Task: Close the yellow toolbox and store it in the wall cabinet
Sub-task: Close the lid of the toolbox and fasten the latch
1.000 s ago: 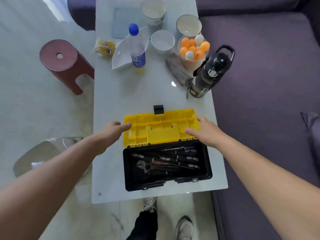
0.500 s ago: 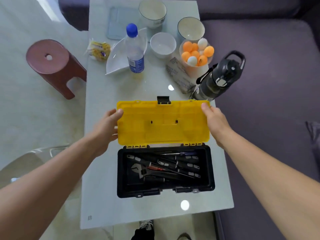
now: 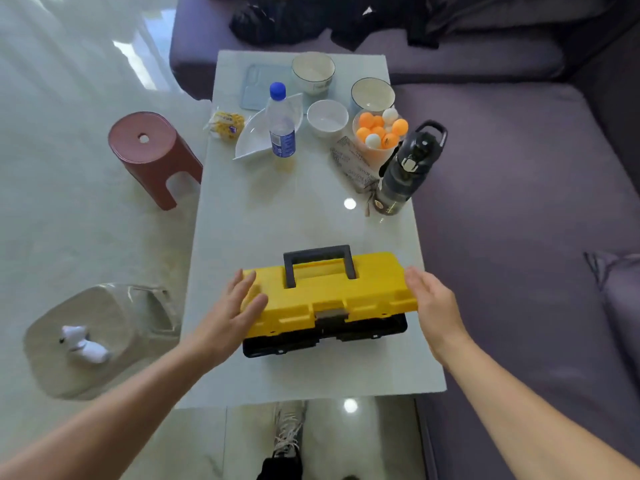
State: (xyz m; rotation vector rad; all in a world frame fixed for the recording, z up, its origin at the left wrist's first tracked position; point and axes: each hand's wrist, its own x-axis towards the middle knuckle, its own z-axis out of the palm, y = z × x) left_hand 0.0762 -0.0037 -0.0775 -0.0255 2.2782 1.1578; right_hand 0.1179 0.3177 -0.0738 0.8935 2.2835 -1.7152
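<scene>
The yellow toolbox [image 3: 329,292] sits near the front of the pale glass table [image 3: 263,216]. Its yellow lid is down over the black base, with a narrow gap showing along the front. A black handle [image 3: 318,259] stands up on the lid and a grey latch [image 3: 330,313] hangs at the front middle. My left hand [image 3: 235,310] lies flat, fingers spread, on the lid's left end. My right hand [image 3: 433,303] is open beside the lid's right end, touching or just off it. The tools inside are hidden. No wall cabinet is in view.
Behind the toolbox stand a dark flask [image 3: 405,171], a bowl of ping-pong balls [image 3: 379,133], a water bottle [image 3: 281,126], several white bowls and a snack pack. A purple sofa [image 3: 519,202] lines the right and back. A red stool [image 3: 149,150] and clear chair [image 3: 100,337] stand left.
The lid has swung from upright and open down onto the black base. Both hands followed it toward me, and the handle now faces up.
</scene>
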